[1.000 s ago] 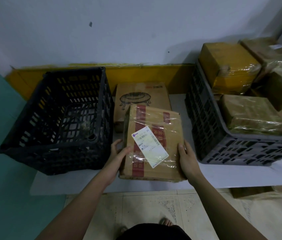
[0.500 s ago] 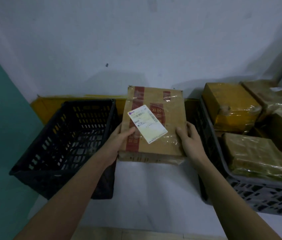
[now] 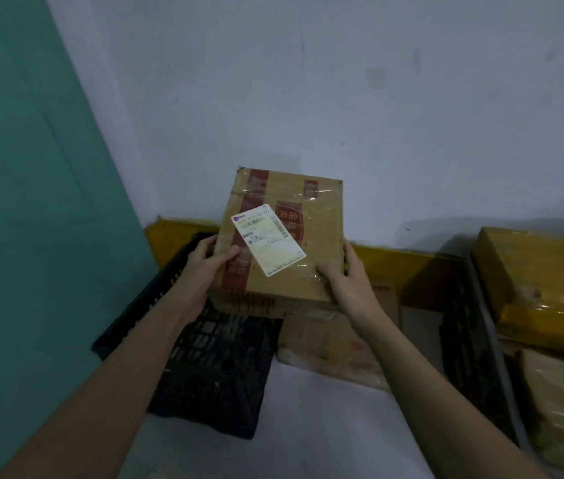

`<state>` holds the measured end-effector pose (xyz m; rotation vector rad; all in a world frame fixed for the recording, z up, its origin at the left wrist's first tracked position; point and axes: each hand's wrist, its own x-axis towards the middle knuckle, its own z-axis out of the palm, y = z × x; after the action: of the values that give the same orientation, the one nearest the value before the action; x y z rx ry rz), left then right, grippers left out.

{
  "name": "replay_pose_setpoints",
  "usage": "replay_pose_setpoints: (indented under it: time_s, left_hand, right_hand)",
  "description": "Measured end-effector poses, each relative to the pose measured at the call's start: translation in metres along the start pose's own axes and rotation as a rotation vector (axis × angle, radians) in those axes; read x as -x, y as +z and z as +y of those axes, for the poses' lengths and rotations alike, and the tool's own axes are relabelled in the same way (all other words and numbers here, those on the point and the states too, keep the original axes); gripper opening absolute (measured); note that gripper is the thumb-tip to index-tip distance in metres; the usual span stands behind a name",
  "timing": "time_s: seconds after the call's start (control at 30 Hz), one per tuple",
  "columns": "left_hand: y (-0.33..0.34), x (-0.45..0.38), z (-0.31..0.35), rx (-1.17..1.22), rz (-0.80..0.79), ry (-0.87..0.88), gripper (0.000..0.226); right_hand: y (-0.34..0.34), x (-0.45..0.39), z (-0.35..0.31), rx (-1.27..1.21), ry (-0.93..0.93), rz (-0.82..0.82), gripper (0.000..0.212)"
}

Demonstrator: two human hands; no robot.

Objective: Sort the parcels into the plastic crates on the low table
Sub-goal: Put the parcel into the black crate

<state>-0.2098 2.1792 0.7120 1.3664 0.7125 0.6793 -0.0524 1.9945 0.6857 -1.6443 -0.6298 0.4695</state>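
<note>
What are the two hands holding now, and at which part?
Both hold one cardboard parcel: the left hand grips its left edge, the right hand its lower right corner, thumbs on top.

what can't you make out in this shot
- Shipping label on the held parcel, head view: print too small and blurred to read.
- Left crate inside, head view: mostly hidden by the parcel and the left hand.
- Parcel on the table, head view: top covered by the held parcel and the right hand.
- Right crate, head view: cut off by the right edge.
</note>
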Motion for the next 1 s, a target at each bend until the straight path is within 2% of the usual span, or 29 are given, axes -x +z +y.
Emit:
replay_pose_setpoints:
  time_s: [0.13, 0.27, 0.47, 0.63, 0.7, 0.8, 0.93, 1.0]
  left_hand:
    - [-0.043, -0.015, 0.011, -0.015, 0.023, 0.047, 0.038]
    - [-0.086, -0.035, 0.011, -0.142, 0.107, 0.119, 0.044]
    - [-0.134, -0.079, -0.011, -0.236, 0.244, 0.134, 0.042]
    - [-0.154, -0.107, -0.042, -0.333, 0.274, 0.121, 0.041]
    - [-0.154, -0.113, -0.061, -0.388, 0.212, 0.126, 0.048]
    - [-0.157, -0.122, -0.092, -0.45, -0.012, 0.091, 0.074]
    - [-0.163, -0.139, -0.117, -0.839, -0.227, -0.004, 0.111]
    - [-0.162, -0.143, -0.125, -0.999, -0.263, -0.029, 0.112]
  right_hand:
    - [0.04, -0.009, -0.009, -0.097, -0.05, -0.078, 0.071]
    - [0.084, -0.023, -0.011, -0.085, -0.05, -0.134, 0.073]
    - [0.156, -0.058, -0.001, 0.014, 0.01, -0.158, 0.069]
    - [0.196, -0.082, 0.023, 0.127, 0.087, -0.144, 0.062]
    - [0.204, -0.089, 0.034, 0.172, 0.127, -0.111, 0.062]
    - [0.211, -0.096, 0.05, 0.241, 0.212, -0.06, 0.063]
    - [0.221, -0.104, 0.071, 0.41, 0.24, -0.036, 0.061]
    - [0.227, -0.112, 0.078, 0.49, 0.252, -0.042, 0.058]
